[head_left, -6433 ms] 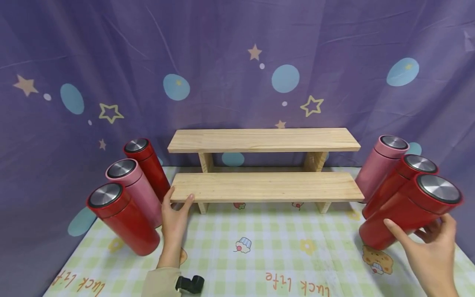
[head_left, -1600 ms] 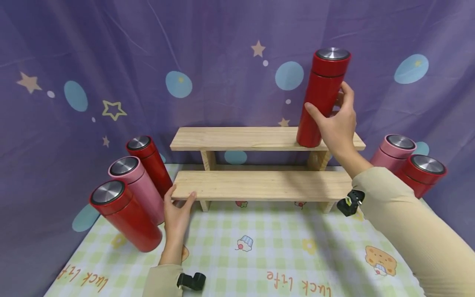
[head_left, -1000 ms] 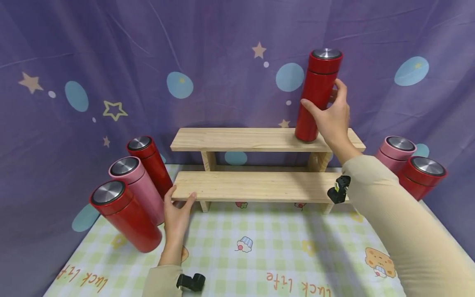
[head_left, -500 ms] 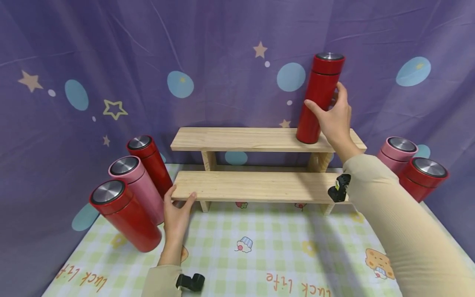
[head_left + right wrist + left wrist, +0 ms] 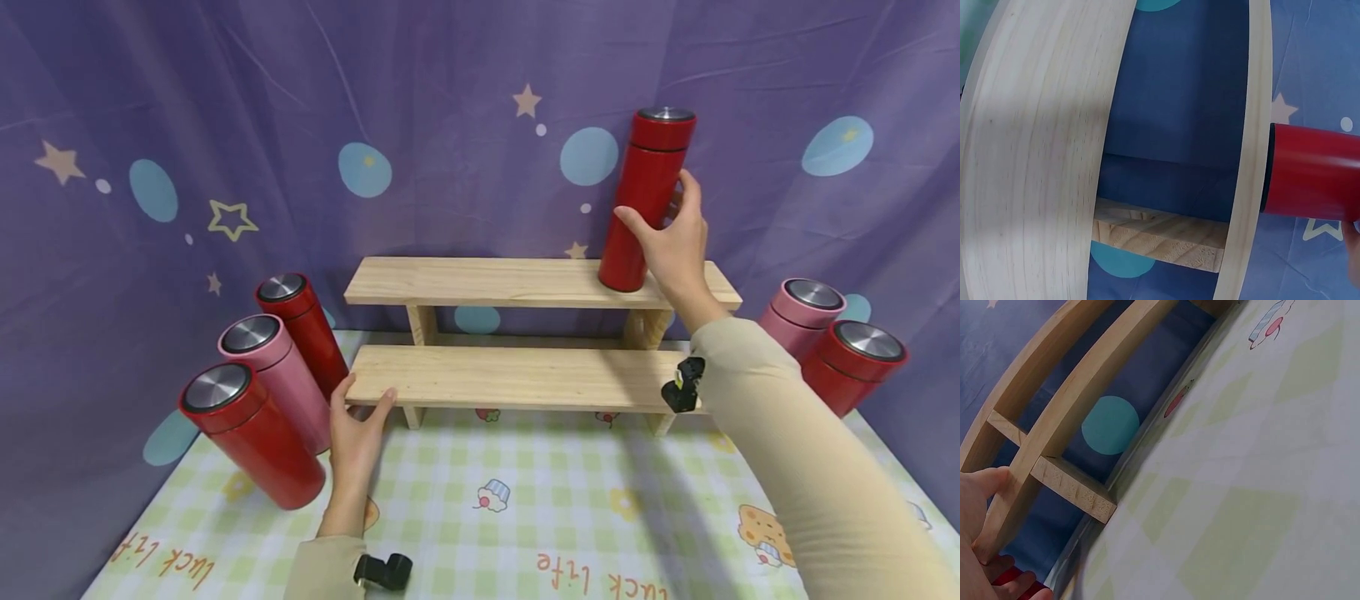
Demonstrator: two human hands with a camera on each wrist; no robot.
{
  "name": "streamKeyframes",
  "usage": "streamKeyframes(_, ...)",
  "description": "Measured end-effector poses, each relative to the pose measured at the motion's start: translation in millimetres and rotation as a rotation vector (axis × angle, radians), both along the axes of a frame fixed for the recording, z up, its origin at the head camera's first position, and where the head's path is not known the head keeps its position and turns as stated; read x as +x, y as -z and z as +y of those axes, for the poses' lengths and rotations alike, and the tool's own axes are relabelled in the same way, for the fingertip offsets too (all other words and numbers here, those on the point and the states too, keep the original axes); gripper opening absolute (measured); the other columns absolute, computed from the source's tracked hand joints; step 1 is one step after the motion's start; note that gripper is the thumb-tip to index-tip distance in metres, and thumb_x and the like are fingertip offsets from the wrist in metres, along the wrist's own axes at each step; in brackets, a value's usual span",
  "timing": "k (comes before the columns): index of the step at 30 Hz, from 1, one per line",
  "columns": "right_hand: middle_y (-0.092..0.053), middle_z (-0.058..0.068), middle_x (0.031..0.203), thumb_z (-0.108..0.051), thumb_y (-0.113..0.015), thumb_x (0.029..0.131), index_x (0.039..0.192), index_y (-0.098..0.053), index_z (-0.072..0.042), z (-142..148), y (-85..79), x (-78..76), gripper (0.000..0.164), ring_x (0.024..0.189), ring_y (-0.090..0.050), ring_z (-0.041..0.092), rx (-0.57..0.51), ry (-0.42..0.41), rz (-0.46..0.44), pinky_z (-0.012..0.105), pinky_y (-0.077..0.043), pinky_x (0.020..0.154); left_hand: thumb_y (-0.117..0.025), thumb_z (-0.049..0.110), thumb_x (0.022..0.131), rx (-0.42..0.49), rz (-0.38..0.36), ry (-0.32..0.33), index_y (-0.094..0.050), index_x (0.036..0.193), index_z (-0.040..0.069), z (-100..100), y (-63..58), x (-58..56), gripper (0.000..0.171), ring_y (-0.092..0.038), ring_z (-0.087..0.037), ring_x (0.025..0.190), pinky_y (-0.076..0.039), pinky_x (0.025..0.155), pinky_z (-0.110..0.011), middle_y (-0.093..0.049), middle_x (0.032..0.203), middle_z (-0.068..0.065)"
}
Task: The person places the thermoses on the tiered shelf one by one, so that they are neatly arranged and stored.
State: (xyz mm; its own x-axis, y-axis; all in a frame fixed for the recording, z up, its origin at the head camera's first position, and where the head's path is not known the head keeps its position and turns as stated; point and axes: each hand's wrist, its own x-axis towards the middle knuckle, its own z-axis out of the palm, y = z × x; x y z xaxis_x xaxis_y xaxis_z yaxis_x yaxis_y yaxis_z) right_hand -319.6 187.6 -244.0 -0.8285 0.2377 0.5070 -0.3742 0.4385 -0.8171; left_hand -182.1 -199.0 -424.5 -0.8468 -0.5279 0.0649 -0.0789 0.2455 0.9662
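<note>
Red bottle (image 5: 647,179): located on the right-hand part of the upper shelf (image 5: 480,282), near upright with a slight apparent lean; its base appears to meet the board in the right wrist view, though full contact cannot be confirmed. Right hand (image 5: 677,243): fingers grasping that bottle round its lower body, thumb across the front. Left hand (image 5: 356,442): fingers gripping the left front corner of the lower shelf (image 5: 517,375), which is judged to steady the structure. Handling: the tall, narrow form suggests a tipping risk, so the base should sit flat and well inside the front edge before the fingers loosen, and they should then come away without dragging sideways; the left hand should bear on the board without pushing it. Containers: every one in view has a metal-topped lid fitted, so contents, if any, cannot be verified. On the bench (image 5: 570,483), at left, stand a rear red bottle (image 5: 315,342), a middle pink bottle (image 5: 292,387) and a front red bottle (image 5: 262,450); at right, a pink flask (image 5: 795,323) and a red flask (image 5: 840,371), their lower parts hidden by the sleeve (image 5: 802,467).
</note>
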Motion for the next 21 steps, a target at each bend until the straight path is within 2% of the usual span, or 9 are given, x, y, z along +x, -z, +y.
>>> streamKeyframes(5,-0.046,0.004,0.147,-0.039,-0.075,0.087,0.154,-0.025,-0.021,-0.2,0.4,1.9,0.086,0.129,-0.048,0.018,-0.033,-0.025,-0.030,0.034,-0.042,0.105,-0.075,0.036,0.089,-0.005,0.002,0.003,-0.033,0.153,0.011,0.2,0.1,0.0,0.081,-0.041,-0.039,0.134,-0.032,0.108,-0.055,-0.033,0.155,-0.018)
streamKeyframes(12,-0.040,0.007,0.153,-0.030,-0.075,0.089,0.156,-0.021,-0.016,6.7,-4.0,8.2,0.087,0.136,-0.042,0.020,-0.073,-0.113,-0.054,0.035,-0.036,0.110,-0.075,0.037,0.089,0.002,0.010,0.008,-0.033,0.153,0.012,1.0,0.3,-0.4,0.081,-0.041,-0.038,0.134,-0.034,0.107,-0.053,-0.033,0.155,-0.017)
streamKeyframes(17,-0.045,0.008,0.150,-0.026,-0.073,0.090,0.155,-0.027,-0.013,11.6,-3.0,20.2,0.081,0.137,-0.043,0.017,-0.191,-0.107,-0.033,0.034,-0.031,0.113,-0.074,0.037,0.089,-0.019,0.002,0.008,-0.032,0.153,0.012,0.7,0.4,-0.1,0.081,-0.039,-0.037,0.136,-0.031,0.109,-0.055,-0.033,0.156,-0.016)
streamKeyframes(21,-0.056,0.009,0.139,-0.017,-0.073,0.090,0.150,-0.038,-0.009,11.0,-1.3,33.0,0.070,0.130,-0.049,0.017,-0.316,-0.099,0.050,0.031,-0.034,0.111,-0.074,0.039,0.089,-0.039,-0.005,0.005,-0.033,0.153,0.013,0.1,0.5,0.1,0.081,-0.038,-0.036,0.137,-0.028,0.110,-0.057,-0.035,0.155,-0.016)
